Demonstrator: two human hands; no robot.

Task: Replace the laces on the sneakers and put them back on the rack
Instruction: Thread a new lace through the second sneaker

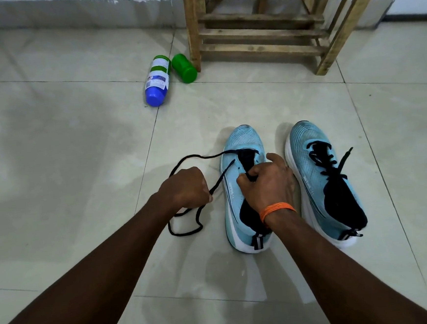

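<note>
Lace, black and thin, is gripped in the left hand at mid-frame. It is judged limp and light, best pinched near its tip. The sneaker beside it is held at the tongue by the right hand.

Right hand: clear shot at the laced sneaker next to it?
Probably yes, once it lets go. The right hand grips the partly laced sneaker at its tongue; the laced sneaker stands right beside it on the floor, nothing between them. The left hand holds the lace.
</note>
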